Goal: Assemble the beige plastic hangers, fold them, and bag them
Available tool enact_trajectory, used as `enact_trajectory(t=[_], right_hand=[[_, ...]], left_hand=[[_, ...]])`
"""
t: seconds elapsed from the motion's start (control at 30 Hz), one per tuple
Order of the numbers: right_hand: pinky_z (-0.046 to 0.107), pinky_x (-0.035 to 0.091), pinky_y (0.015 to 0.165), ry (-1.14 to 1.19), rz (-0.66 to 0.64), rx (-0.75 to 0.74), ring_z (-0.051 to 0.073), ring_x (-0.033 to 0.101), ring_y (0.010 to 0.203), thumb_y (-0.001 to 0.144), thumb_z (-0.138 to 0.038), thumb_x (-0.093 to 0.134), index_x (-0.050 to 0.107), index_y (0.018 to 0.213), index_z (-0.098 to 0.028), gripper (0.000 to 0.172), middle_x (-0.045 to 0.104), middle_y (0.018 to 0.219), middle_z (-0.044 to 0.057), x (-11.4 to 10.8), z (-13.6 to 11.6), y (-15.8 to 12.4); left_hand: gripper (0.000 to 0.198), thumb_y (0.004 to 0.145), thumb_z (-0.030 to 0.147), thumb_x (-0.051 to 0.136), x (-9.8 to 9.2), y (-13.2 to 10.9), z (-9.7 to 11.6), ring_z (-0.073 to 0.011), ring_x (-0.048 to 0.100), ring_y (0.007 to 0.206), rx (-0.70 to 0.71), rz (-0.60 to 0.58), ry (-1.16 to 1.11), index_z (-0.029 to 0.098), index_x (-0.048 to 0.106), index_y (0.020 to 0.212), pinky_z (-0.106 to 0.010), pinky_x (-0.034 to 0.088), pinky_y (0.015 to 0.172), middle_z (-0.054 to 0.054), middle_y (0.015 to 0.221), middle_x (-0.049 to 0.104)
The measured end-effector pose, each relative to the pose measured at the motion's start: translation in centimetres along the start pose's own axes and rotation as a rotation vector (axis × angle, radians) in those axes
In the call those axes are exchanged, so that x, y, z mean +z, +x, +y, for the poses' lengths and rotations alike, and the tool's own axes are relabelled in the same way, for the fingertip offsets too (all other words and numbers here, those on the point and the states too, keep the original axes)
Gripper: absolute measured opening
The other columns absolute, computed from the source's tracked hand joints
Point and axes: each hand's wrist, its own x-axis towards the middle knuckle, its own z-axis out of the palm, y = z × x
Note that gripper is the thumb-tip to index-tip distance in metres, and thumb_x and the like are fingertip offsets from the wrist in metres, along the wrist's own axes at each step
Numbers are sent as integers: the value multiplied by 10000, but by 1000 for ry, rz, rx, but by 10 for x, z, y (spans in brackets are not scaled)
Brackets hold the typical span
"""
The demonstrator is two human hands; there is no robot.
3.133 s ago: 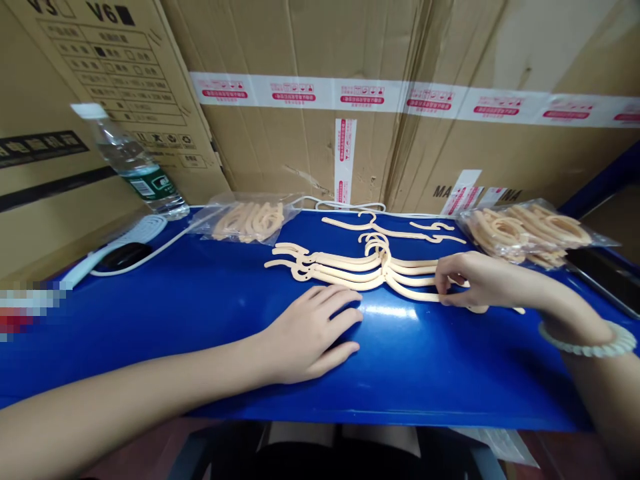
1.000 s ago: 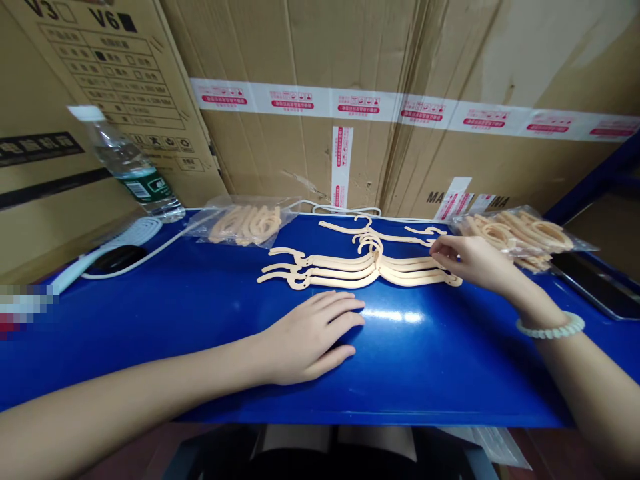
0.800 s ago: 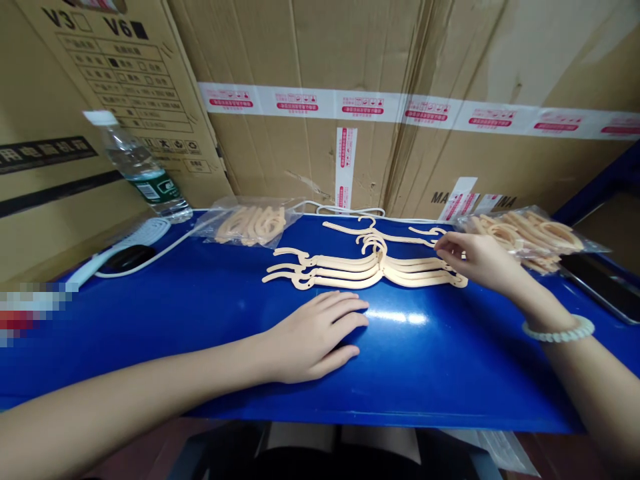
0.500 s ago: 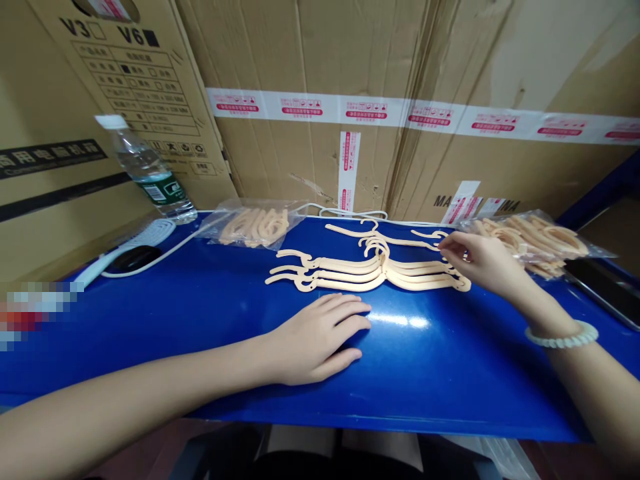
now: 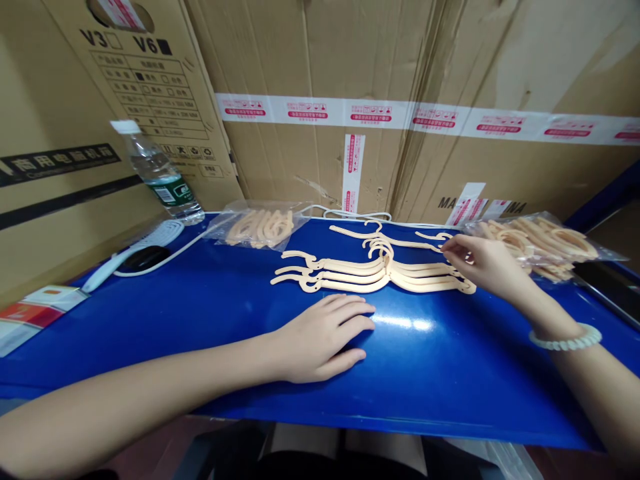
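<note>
Several beige plastic folding clothes hangers (image 5: 355, 275) lie stacked in a row on the blue table, their hooks bunched near the middle. Behind them rests one more hanger (image 5: 350, 233), partly unfolded. My right hand (image 5: 483, 263), with a pale beaded bracelet on its wrist, has its fingertips pinched at the right end of that rear hanger; the exact contact is partly hidden by the fingers. Palm down on the table, in front of the stack, my left hand (image 5: 323, 340) lies flat with its fingers stretched out and holds nothing.
Clear bags of beige hangers lie at the back left (image 5: 263, 227) and right (image 5: 545, 243). A water bottle (image 5: 163, 177), a white handled object (image 5: 135, 253), a black mouse (image 5: 145, 259) and a white cable (image 5: 350, 217) are also there. Cardboard boxes (image 5: 310, 60) wall the back.
The camera view has shifted a little, so everything sits slightly further right. Both hands and the hangers keep nearly the same places on the table.
</note>
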Motion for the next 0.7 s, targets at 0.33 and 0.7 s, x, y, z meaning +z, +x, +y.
enact_trajectory(t=[0.33,0.7], right_hand=[[323,494,608,36,48,-34,222,673,649,856,-390,530,662,860,-201,230,717,728,62,11,12,2],[313,506,604,14,75,-6,218,683,635,837,-319,532,683,853,-190,199,728,726,63,8,22,5]], left_hand=[[323,1003,331,525,1,0,-5,-295,501,1356,14,15,-23,168,565,1279,-446,392,1142,-149,1427,579],[311,1011,325,509,-1,1,-13,-305,514,1338,71,0,-6,154,585,1259,-453,389,1136,-155,1425,582]])
